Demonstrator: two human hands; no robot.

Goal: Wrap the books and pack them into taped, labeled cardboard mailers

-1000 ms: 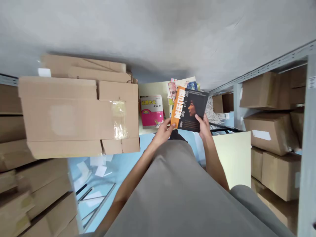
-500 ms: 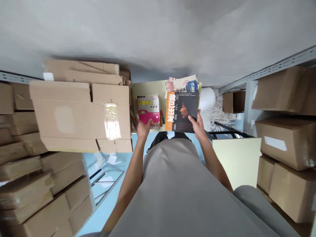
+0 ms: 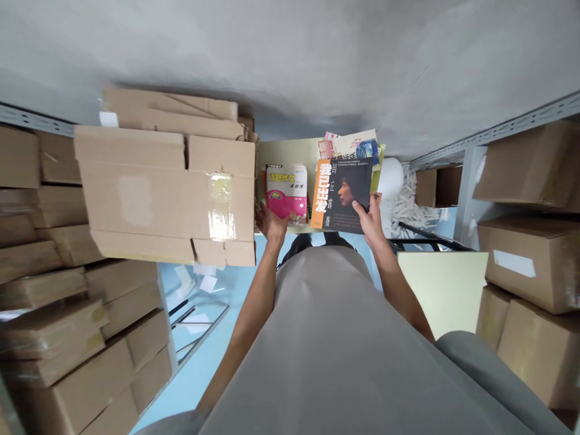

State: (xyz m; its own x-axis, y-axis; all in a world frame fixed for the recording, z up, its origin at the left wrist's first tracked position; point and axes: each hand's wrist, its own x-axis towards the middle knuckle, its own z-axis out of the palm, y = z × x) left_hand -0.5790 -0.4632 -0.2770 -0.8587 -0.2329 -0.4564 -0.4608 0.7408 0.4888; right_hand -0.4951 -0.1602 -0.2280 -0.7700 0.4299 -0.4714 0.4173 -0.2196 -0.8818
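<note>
My right hand grips a black book with an orange spine strip at its lower right side, thumb on the cover and fingers at the edge. Partly beneath that book, a pile of books and booklets shows at its top. My left hand is open, fingers spread at the lower left corner of a white and pink book, with the thumb by its bottom edge. This book lies on other books whose edges peek out. All of them are on a pale table.
Flattened cardboard is stacked left of the books. A white roll and shredded paper lie to the right. Shelves of cardboard boxes flank both sides. A pale panel stands at lower right, and a grey wall rises behind.
The whole view has shifted, so things appear farther right and slightly higher. My left hand has come closer around the white and pink book's lower left corner. My right hand keeps its grip.
</note>
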